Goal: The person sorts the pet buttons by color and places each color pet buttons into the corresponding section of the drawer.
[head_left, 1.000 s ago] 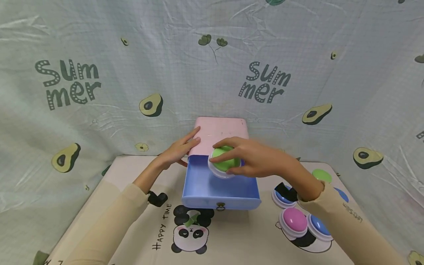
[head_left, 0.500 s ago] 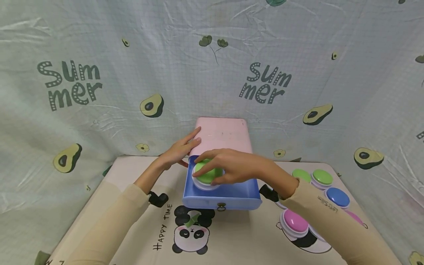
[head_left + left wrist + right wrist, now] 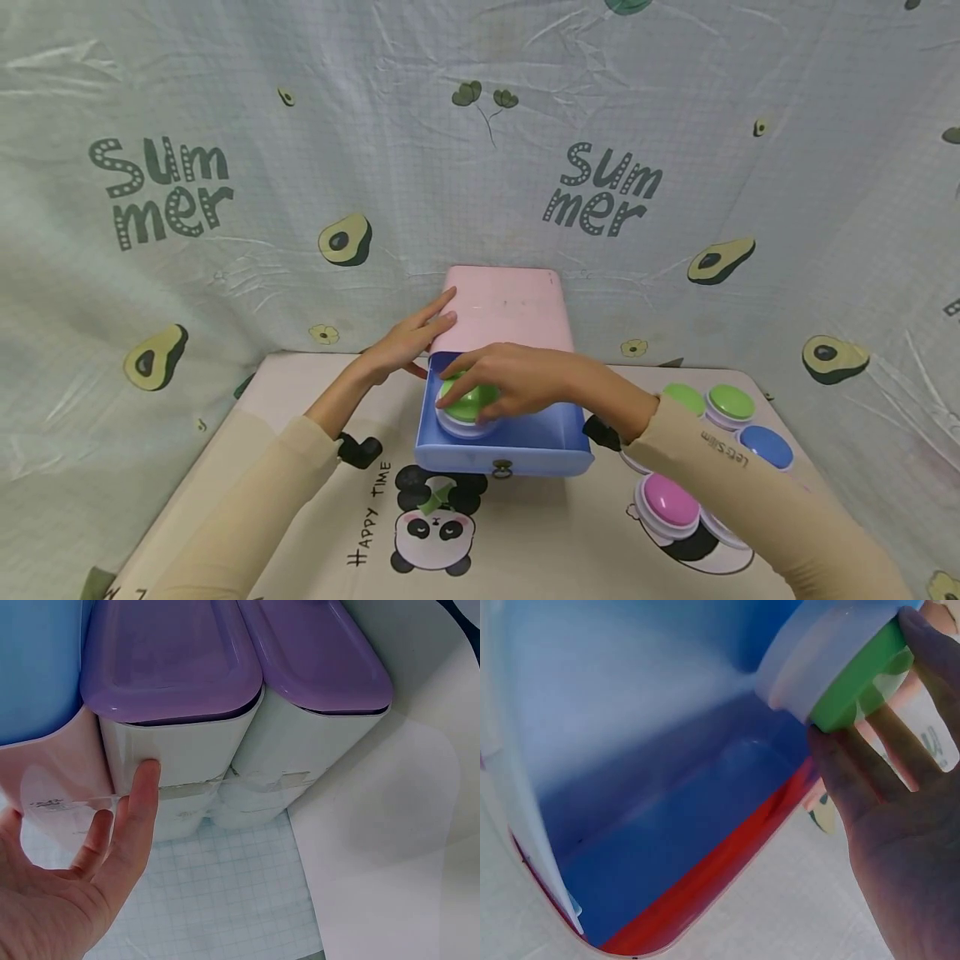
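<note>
My right hand [image 3: 517,377] holds a round push button [image 3: 471,405] with a green dome and white base, low over the left part of an open blue drawer [image 3: 453,460]. In the right wrist view, fingertips and thumb pinch the dome's edge [image 3: 855,682], the white base facing into the drawer. The drawer slides out from beneath a pink cabinet top [image 3: 510,308]. With fingers spread, my left hand [image 3: 408,340] rests against the cabinet's left side. The left wrist view shows its fingertip touching a white tier [image 3: 187,750] beside purple drawers [image 3: 172,660].
To the right on the table lie more buttons: a pink one [image 3: 671,500], a blue one [image 3: 765,446] and green ones, such as one at the back [image 3: 731,402]. My right sleeve [image 3: 735,467] covers some. A patterned cloth [image 3: 420,150] hangs behind the cabinet.
My right hand has moved left and lower with the green push button, from over the drawer's middle to its left part. My left hand has stayed on the cabinet.
</note>
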{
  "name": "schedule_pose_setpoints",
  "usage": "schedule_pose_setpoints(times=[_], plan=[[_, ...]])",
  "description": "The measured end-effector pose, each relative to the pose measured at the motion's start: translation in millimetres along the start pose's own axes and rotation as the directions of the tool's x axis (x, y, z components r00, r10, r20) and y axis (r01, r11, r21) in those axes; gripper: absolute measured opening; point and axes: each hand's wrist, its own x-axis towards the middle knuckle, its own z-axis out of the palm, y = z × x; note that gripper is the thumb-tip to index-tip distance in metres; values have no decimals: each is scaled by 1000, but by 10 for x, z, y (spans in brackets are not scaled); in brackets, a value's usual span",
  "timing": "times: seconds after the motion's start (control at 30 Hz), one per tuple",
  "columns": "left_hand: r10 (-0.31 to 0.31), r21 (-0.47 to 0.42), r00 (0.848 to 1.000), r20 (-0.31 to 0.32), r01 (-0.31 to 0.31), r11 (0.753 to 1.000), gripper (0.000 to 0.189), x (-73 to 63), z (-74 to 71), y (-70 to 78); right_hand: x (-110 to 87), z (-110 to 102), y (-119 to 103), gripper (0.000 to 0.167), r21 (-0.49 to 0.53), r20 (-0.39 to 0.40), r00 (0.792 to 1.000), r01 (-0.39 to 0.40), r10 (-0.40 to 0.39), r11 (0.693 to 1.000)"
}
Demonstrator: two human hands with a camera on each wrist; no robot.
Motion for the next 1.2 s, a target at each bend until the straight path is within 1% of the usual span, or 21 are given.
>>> schedule_pose_setpoints(times=[0.3, 0.47, 0.67, 0.8, 1.1, 1.2], plan=[[0, -11, 1000, -3, 0, 1000, 64, 3, 11, 9, 16, 19, 17, 45, -15, 55, 997, -54, 54, 998], [4, -2, 1000, -11, -4, 1000, 65, 14, 11, -7, -6, 20, 10, 45, -7, 58, 996, -67, 68, 998], [3, -13, 1000, -12, -3, 1000, 63, 13, 12, -24, -24, 56, 3, 46, -7, 48, 996, -78, 79, 997], [7, -11, 1000, -18, -7, 1000, 63, 14, 7, -36, -26, 86, 9, 46, -10, 23, 996, -83, 83, 996], [19, -27, 1000, -11, -20, 999, 61, 8, 11, -34, -18, 183, 57, 47, 21, -80, 995, -56, 57, 998], [19, -35, 1000, -11, -19, 999, 61, 11, 7, -34, -22, 208, 78, 48, 21, -98, 993, -58, 60, 998]])
